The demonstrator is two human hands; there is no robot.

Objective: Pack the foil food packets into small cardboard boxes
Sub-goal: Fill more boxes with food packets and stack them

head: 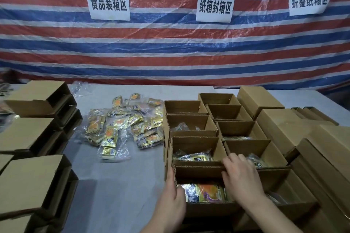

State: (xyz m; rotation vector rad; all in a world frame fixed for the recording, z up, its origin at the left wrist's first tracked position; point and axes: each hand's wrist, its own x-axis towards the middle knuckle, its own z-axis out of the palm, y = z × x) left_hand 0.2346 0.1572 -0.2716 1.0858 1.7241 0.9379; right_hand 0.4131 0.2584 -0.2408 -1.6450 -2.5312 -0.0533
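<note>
1. Our left hand [173,193] grips the left wall of the nearest open cardboard box [198,172], thumb inside.
2. Our right hand [239,174] rests on that box's right wall, fingers relaxed.
3. Foil packets [205,193] lie inside it; a loose pile of packets [125,123] sits on the tabletop [117,185].

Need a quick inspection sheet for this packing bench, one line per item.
Surface: grey table.
Job's things: loose foil packets piled mid-table; open boxes in two rows, several holding packets; nearest box holds packets.
Clutter: closed boxes stacked left, more cartons right; clear plastic bag.
Hands: left hand grips nearest box's left wall; right hand over its right side, grip unclear.
Cables: nothing seen.
Surroundings: striped tarp with three paper signs.
</note>
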